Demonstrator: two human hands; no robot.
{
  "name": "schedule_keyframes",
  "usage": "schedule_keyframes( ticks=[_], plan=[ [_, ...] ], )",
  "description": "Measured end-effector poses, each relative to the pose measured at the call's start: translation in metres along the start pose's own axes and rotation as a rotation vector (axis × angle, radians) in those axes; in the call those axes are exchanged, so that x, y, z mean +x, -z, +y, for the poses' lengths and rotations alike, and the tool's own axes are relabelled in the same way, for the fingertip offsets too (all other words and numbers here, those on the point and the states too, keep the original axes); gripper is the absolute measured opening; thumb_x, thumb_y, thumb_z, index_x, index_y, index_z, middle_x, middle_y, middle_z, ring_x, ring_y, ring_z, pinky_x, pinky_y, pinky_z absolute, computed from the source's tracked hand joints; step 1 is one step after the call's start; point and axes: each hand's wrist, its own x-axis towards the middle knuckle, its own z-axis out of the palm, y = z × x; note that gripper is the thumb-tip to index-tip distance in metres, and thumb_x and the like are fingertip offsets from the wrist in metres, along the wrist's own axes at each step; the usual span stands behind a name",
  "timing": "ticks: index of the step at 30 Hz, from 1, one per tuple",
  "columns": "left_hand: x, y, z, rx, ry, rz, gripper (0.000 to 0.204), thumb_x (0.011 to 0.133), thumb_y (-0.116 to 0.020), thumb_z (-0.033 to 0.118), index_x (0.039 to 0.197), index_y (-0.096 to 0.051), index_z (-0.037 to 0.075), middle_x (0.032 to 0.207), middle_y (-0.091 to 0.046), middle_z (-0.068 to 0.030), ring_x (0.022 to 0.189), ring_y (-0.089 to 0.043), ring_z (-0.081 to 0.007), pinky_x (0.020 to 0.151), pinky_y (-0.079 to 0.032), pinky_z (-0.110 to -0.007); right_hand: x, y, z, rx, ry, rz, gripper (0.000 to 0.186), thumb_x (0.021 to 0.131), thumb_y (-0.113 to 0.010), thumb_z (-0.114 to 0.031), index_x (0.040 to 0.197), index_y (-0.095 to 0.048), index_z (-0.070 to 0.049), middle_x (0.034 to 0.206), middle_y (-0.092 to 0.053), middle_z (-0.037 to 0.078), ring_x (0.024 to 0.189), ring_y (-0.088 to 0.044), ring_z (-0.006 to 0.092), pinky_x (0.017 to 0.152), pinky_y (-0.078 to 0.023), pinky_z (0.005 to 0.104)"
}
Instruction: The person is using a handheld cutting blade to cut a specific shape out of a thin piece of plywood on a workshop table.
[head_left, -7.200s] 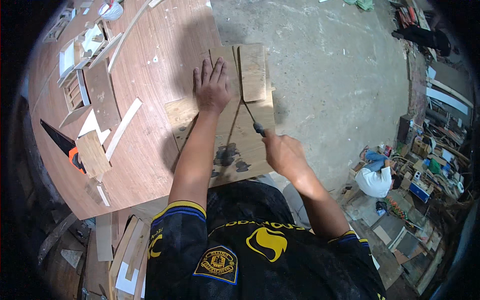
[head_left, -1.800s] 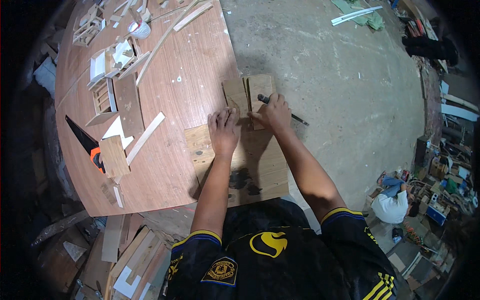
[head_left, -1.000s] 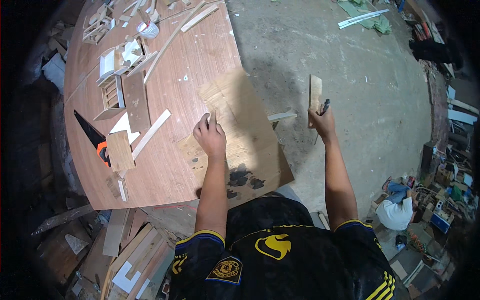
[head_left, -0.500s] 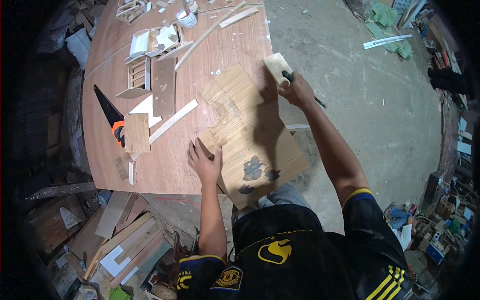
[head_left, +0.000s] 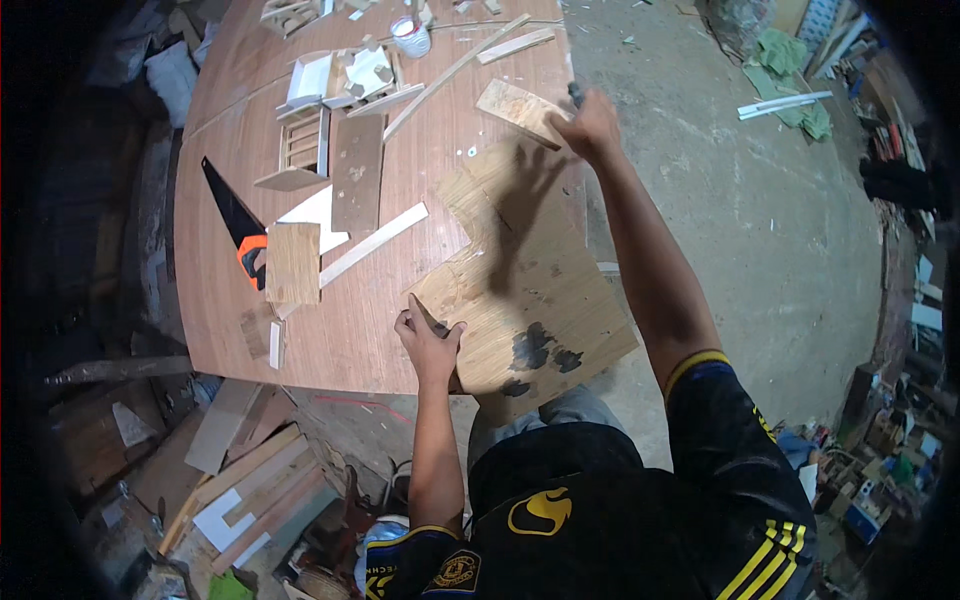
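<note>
A large light-brown plywood board with a notch in its left edge and dark stains near me lies partly on the table, its near end at my lap. My left hand grips its lower left edge between thumb and fingers. Over the board's far end, my right hand pinches a small pale wooden piece by its right end. A slim dark stick-like tool also sits in that hand; its exact kind does not show. The right arm's shadow falls over the board.
Left on the brown table lie an orange-handled handsaw, a square wood piece, strips and small wooden frames. A white cup stands farther back. Offcuts pile below the table; clutter lines the right wall.
My right hand has swung the small wooden piece leftward, from beyond the table's right edge to over the tabletop. My left hand keeps its place at the plywood's edge. The view has shifted slightly.
</note>
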Motion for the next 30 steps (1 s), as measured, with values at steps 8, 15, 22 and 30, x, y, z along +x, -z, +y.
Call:
schedule_keyframes(
  ticks=[8, 15, 22, 30],
  plan=[
    [0.025, 0.011, 0.022, 0.054, 0.066, -0.123, 0.112, 0.066, -0.090, 0.033, 0.154, -0.025, 0.007, 0.134, -0.027, -0.0255, 0.116, -0.044, -0.0430, 0.100, -0.045, -0.046, -0.235, 0.107, 0.099, 0.075, -0.375, -0.064, 0.055, 0.078, -0.083, -0.034, 0.112, -0.061, 0.002, 0.103, -0.064, 0.023, 0.097, -0.061, 0.0396, 0.085, -0.049, 0.0440],
    [0.012, -0.001, 0.019, 0.342, -0.139, -0.055, 0.108, 0.069, -0.087, 0.043, 0.146, -0.030, -0.005, 0.132, -0.033, -0.0273, 0.120, -0.041, -0.0449, 0.104, -0.038, -0.049, -0.390, 0.113, 0.089, 0.451, -0.916, -0.242, 0.055, 0.076, -0.086, -0.032, 0.109, -0.057, 0.002, 0.110, -0.064, 0.018, 0.102, -0.061, 0.0250, 0.089, -0.048, 0.0374],
    [0.031, -0.001, 0.018, 0.375, -0.261, -0.027, 0.096, 0.068, -0.085, 0.050, 0.131, -0.041, -0.008, 0.140, -0.036, -0.0290, 0.125, -0.038, -0.0450, 0.103, -0.034, -0.055, -0.414, 0.083, 0.057, 1.143, -1.202, 0.104, 0.039, 0.086, -0.074, -0.002, 0.081, -0.038, -0.016, 0.091, -0.068, 0.007, 0.083, -0.061, 0.0142, 0.078, -0.047, 0.0307],
    [0.023, 0.000, 0.065, 0.234, -0.680, -0.091, 0.052, 0.085, -0.072, 0.033, 0.122, -0.056, 0.000, 0.134, -0.048, -0.0218, 0.123, -0.043, -0.0445, 0.103, -0.036, -0.055, -0.373, 0.113, 0.144, 0.680, -1.008, 0.168, 0.033, 0.090, -0.070, -0.010, 0.073, -0.042, -0.008, 0.068, -0.051, -0.001, 0.066, -0.044, 0.0094, 0.060, -0.039, 0.0298]
  ],
)
